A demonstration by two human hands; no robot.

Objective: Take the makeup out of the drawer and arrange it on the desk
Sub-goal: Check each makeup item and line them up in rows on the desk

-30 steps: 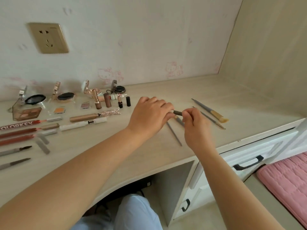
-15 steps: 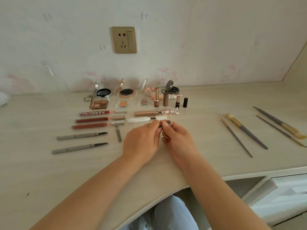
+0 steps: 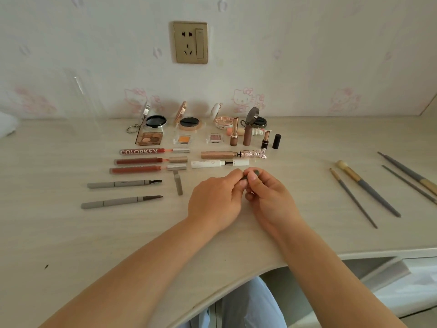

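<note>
Pinching a small dark pencil-like stick [image 3: 246,177] between them, the left hand [image 3: 214,201] and the right hand [image 3: 269,197] meet over the desk [image 3: 307,143], just in front of the white mascara tube [image 3: 220,163]. Both hands have their fingers curled, thumb and fingertips closed on the stick; only a short part of it shows between the fingers, so what kind of makeup it is cannot be told.

Taking the white mascara tube as the landmark: directly behind it lies a gold mascara with an ornate cap [image 3: 233,154]. Behind that stand lipsticks [image 3: 234,131] and a row of open compacts [image 3: 189,121] near the wall. To the tube's left lie three lip glosses [image 3: 139,160] in parallel, the rearmost marked COLORKEY. Further left and nearer the person are two grey brow pencils [image 3: 121,201], with a grey cap [image 3: 178,184] lying between them and the hands. Small eyeshadow pans [image 3: 183,139] sit behind the glosses.

Well to the tube's right, four long-handled brushes [image 3: 366,188] lie apart on the desk. Above the tube, on the wall, is a gold socket [image 3: 190,42]. Below the desk edge, right of the tube, an open drawer [image 3: 378,271] shows.
</note>
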